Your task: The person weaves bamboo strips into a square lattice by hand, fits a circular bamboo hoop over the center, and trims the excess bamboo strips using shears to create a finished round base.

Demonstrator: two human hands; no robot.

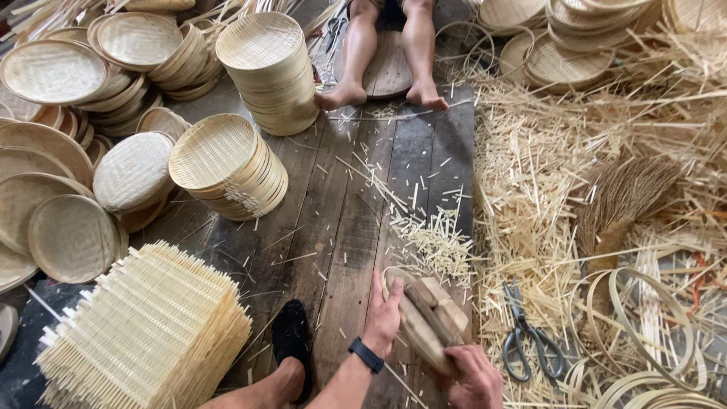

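Gripping a wooden block tool (430,318) low on the dark plank floor (333,220), near the bottom edge of the view: left hand (384,309), with a dark band at the wrist, laid flat and open-fingered against the tool's left side, beside a thin curved bamboo strip (394,274); right hand (475,375) closed around the tool's lower end. Just right of the hands, grey-handled scissors (530,341) lying on a thick litter of bamboo slivers (530,189). Further right, a small broom (621,201) and loose bamboo hoops (651,333). Left of the hands, a black slipper (291,333) on the person's own foot, and beyond it a stack of square woven bamboo mats (148,326). Across the upper left, stacks of round woven trays (227,163), some upright, some leaning. At the top, bare feet of another person (382,91), resting beside a round wooden board (390,64), well apart from the tool.
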